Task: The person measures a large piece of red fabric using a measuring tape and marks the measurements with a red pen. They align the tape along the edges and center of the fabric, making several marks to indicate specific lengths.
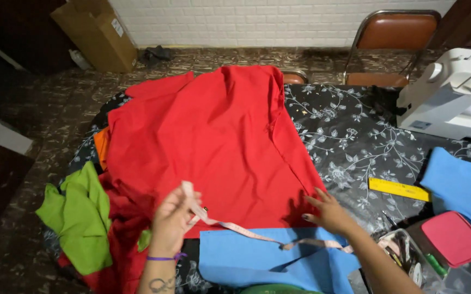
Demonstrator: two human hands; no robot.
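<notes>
A large red cloth (219, 136) lies spread over the table. My left hand (171, 220) pinches one end of a pink measuring tape (246, 231) above the cloth's near edge. The tape trails right across a blue cloth (257, 258) toward my right wrist. My right hand (328, 212) rests flat, fingers apart, on the red cloth's lower right corner and holds nothing.
Green cloth (80, 215) and orange cloth (102, 144) lie at the left. A yellow ruler (399, 189), another blue cloth (461, 185), a pink-lidded box (453, 238) and a white sewing machine (453, 92) sit at the right. A brown chair (390, 38) stands behind the black floral tablecloth (350, 136).
</notes>
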